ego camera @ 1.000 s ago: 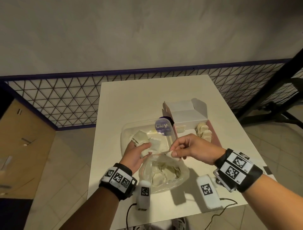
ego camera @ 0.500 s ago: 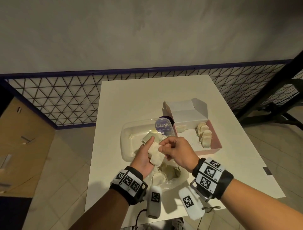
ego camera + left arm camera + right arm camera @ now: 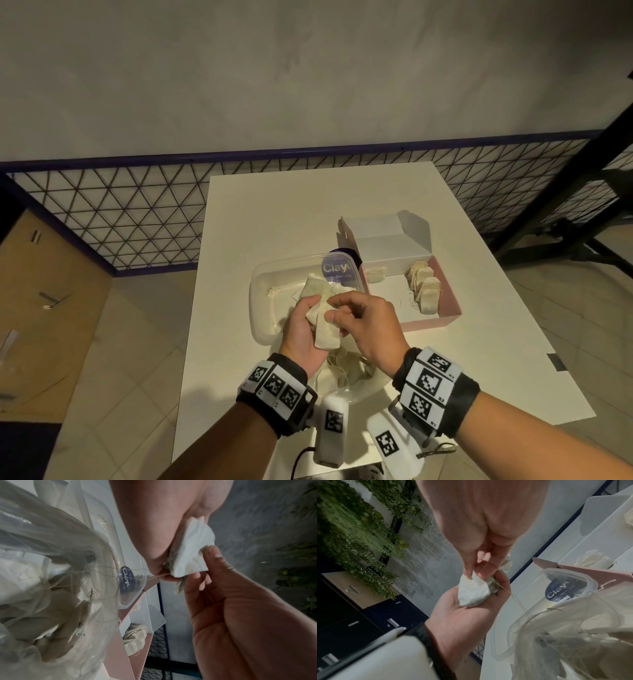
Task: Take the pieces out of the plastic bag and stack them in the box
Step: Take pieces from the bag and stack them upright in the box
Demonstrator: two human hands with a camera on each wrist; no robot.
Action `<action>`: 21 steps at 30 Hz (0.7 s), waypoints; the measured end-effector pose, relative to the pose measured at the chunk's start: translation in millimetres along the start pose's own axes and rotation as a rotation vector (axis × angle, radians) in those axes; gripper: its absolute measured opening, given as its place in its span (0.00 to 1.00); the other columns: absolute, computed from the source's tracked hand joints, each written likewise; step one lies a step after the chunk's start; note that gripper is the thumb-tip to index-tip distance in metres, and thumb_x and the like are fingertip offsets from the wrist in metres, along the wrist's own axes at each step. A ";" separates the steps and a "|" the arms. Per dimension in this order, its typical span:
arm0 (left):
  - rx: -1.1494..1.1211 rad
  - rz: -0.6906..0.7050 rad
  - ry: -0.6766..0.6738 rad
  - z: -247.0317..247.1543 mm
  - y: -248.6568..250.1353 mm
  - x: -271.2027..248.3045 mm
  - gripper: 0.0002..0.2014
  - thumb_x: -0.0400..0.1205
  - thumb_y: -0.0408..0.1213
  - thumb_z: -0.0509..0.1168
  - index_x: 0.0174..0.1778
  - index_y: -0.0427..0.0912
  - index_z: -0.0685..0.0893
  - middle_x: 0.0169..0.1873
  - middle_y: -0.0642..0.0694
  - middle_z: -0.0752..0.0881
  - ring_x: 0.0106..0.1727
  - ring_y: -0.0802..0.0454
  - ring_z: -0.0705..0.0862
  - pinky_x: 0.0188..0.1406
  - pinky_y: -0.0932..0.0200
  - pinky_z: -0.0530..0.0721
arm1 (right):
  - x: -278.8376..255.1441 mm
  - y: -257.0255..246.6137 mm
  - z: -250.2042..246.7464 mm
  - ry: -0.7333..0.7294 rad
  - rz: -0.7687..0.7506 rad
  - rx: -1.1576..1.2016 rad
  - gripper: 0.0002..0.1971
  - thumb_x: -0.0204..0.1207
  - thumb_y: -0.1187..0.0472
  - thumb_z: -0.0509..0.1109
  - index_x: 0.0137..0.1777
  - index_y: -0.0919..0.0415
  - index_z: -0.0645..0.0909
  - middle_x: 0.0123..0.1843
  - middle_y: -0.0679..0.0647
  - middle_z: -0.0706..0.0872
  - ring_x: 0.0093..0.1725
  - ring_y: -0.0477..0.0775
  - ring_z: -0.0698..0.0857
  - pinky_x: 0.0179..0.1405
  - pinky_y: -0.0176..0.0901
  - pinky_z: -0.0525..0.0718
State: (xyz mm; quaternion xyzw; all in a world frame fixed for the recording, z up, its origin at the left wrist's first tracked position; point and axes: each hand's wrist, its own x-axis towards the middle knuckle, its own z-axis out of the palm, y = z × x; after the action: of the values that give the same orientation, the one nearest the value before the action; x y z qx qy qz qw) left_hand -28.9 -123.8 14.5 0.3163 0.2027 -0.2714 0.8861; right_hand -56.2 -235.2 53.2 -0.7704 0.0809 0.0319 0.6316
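Small white tea-bag pieces (image 3: 323,327) lie bunched in my left hand (image 3: 301,330), whose thumb and fingers curl round them. My right hand (image 3: 359,318) pinches the top piece (image 3: 471,593) of that bunch between thumb and fingertips. A thread trails from the pieces down to the clear plastic bag (image 3: 349,375), which lies on the table under both hands with more pieces inside. The pink box (image 3: 452,310) stands open to the right, with a row of pieces (image 3: 424,291) stacked along its right side and one piece (image 3: 375,274) at its back left.
A clear plastic tub (image 3: 265,308) with a labelled lid (image 3: 337,269) sits behind my hands, touching the box's left wall. The white table (image 3: 274,212) has bare room at the back. A wire-mesh fence (image 3: 120,212) runs behind the table.
My left hand lifted with a bunch of pieces. My right hand moved left to meet it and now pinches the top piece. Both hands came closer to me.
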 end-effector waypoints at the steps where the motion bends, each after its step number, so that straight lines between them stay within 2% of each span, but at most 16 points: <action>1: 0.001 -0.002 0.001 0.4 0.0 -1.1 0.13 0.80 0.40 0.58 0.49 0.33 0.80 0.35 0.38 0.84 0.36 0.46 0.85 0.35 0.56 0.81 | -0.3 0.2 0.4 -0.005 0.002 -0.009 0.08 0.70 0.66 0.77 0.49 0.57 0.86 0.31 0.51 0.83 0.28 0.45 0.82 0.33 0.35 0.85; 3: 0.017 -0.003 0.008 -0.9 -2.1 -1.4 0.13 0.77 0.40 0.62 0.51 0.33 0.80 0.39 0.37 0.83 0.40 0.45 0.84 0.42 0.53 0.81 | -0.3 0.7 1.2 -0.006 0.010 -0.028 0.08 0.71 0.66 0.76 0.49 0.56 0.85 0.33 0.52 0.83 0.30 0.45 0.82 0.36 0.36 0.86; 5: 0.022 -0.009 0.018 -1.1 -4.1 -2.0 0.15 0.75 0.39 0.64 0.52 0.33 0.79 0.41 0.36 0.82 0.43 0.44 0.84 0.44 0.52 0.80 | 0.2 0.6 2.0 0.007 0.017 -0.052 0.07 0.71 0.66 0.76 0.46 0.57 0.85 0.32 0.50 0.82 0.30 0.45 0.82 0.36 0.39 0.87; 8: -0.008 -0.048 0.010 1.7 -1.1 -5.0 0.20 0.74 0.40 0.65 0.58 0.31 0.79 0.43 0.35 0.85 0.45 0.43 0.85 0.47 0.52 0.80 | -0.2 0.7 2.1 0.008 0.016 -0.070 0.05 0.70 0.66 0.77 0.41 0.59 0.83 0.29 0.48 0.79 0.27 0.45 0.78 0.33 0.44 0.85; 11: -0.014 -0.081 0.008 1.6 4.5 -8.1 0.26 0.73 0.40 0.66 0.64 0.27 0.78 0.47 0.33 0.86 0.50 0.41 0.86 0.56 0.49 0.81 | -1.6 -0.2 -1.9 -0.043 0.018 -0.039 0.06 0.69 0.66 0.78 0.39 0.60 0.82 0.29 0.49 0.79 0.25 0.45 0.77 0.30 0.44 0.84; 13: 0.008 -0.094 0.010 0.4 7.5 -10.6 0.32 0.72 0.40 0.68 0.70 0.25 0.74 0.50 0.30 0.85 0.51 0.39 0.86 0.51 0.47 0.84 | -3.4 -1.7 -6.6 -0.119 0.023 -0.013 0.07 0.69 0.67 0.77 0.37 0.59 0.82 0.29 0.49 0.80 0.26 0.45 0.77 0.29 0.42 0.82; 15: 0.007 -0.093 0.002 -3.4 11.4 -11.2 0.30 0.73 0.38 0.67 0.69 0.26 0.74 0.54 0.27 0.84 0.52 0.34 0.86 0.50 0.45 0.86 | -7.1 -3.2 -12.5 -0.199 0.004 -0.026 0.07 0.69 0.66 0.77 0.37 0.59 0.81 0.29 0.46 0.79 0.27 0.44 0.77 0.30 0.36 0.80; 18: 0.000 -0.048 0.005 -10.4 18.4 -8.5 0.27 0.75 0.37 0.65 0.69 0.27 0.77 0.64 0.25 0.80 0.63 0.29 0.82 0.66 0.37 0.79 | -12.0 -7.1 -30.6 -0.253 -0.052 -0.124 0.07 0.69 0.64 0.78 0.37 0.57 0.82 0.31 0.45 0.79 0.32 0.40 0.75 0.36 0.28 0.76; 20: -0.025 0.013 0.017 -15.0 22.6 -6.1 0.24 0.74 0.34 0.65 0.66 0.31 0.79 0.63 0.29 0.82 0.65 0.32 0.81 0.69 0.39 0.76 | -13.9 -9.2 -47.6 -0.263 -0.071 -0.146 0.06 0.70 0.63 0.77 0.37 0.56 0.81 0.33 0.46 0.78 0.34 0.41 0.74 0.37 0.28 0.74; 21: -0.038 0.041 0.032 -17.6 25.4 -4.1 0.22 0.73 0.32 0.66 0.63 0.34 0.80 0.61 0.32 0.85 0.64 0.35 0.82 0.66 0.42 0.78 | -14.1 -10.4 -56.5 -0.250 -0.076 -0.147 0.07 0.70 0.63 0.77 0.37 0.56 0.81 0.34 0.46 0.78 0.34 0.42 0.75 0.37 0.29 0.75</action>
State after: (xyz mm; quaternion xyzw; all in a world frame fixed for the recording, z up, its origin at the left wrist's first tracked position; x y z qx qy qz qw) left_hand -19.9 -94.0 15.5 0.3079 0.2152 -0.2442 0.8940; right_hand -71.3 -287.3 76.7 -0.8070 -0.0300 0.1095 0.5795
